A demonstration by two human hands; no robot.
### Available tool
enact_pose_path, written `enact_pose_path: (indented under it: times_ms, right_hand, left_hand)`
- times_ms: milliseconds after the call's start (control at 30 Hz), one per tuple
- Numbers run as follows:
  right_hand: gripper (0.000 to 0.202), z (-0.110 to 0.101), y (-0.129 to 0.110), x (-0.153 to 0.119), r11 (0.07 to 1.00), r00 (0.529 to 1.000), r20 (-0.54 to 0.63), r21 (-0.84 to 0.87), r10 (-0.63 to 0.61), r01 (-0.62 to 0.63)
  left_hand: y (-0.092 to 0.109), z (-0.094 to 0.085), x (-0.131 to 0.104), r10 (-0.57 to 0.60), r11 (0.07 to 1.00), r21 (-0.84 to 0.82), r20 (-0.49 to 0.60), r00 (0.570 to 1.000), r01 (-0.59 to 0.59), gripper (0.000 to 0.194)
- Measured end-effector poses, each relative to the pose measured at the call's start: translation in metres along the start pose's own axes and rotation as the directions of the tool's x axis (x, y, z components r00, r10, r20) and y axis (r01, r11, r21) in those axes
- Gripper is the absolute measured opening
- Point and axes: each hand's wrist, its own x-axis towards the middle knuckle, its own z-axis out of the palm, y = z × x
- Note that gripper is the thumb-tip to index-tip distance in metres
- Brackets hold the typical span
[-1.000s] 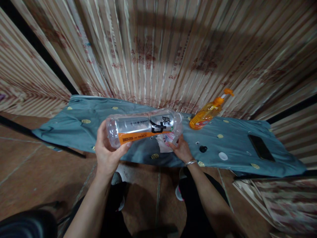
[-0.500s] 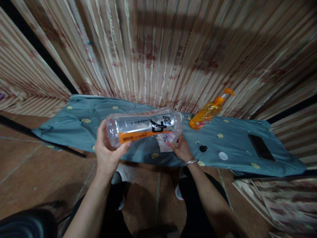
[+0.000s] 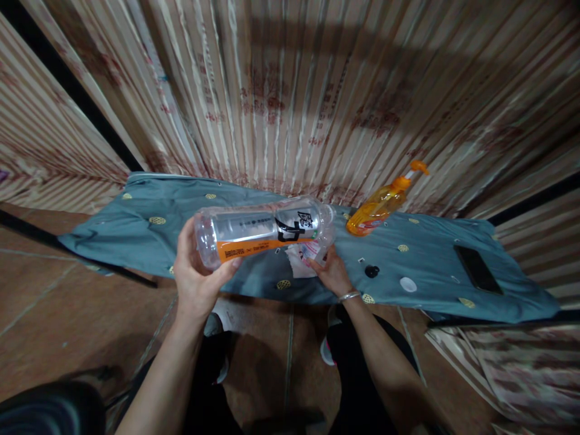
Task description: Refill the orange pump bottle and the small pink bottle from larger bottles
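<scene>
A large clear plastic bottle [image 3: 263, 229] with a silver and orange label lies sideways in the air above the cloth-covered table. Its base is gripped by my left hand [image 3: 199, 272], thumb along the near side. Around the neck end, at the right, my right hand [image 3: 333, 272] has its fingers bent, partly hidden behind the bottle. A small white packet with pink and blue print [image 3: 301, 260] shows beneath the bottle, beside my right fingertips; whether they touch it is unclear.
On the teal tablecloth [image 3: 421, 266] stand or lie an orange pump bottle [image 3: 374, 208], a small black object [image 3: 372, 272], a white round cap [image 3: 408, 284] and a dark phone [image 3: 477, 269]. A striped curtain [image 3: 290, 109] hangs behind.
</scene>
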Motion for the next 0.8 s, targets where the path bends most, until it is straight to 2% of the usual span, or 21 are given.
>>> enact_pose_path:
  times_ms: [800]
  right_hand:
    - [0.057, -0.0019, -0.0050, -0.0018, 1.000, 1.000, -0.004, 0.001, 0.003, -0.003]
  left_hand:
    - [0.0016, 0.0007, 0.0007, 0.000, 1.000, 0.005, 0.002, 1.000, 0.000, 0.095]
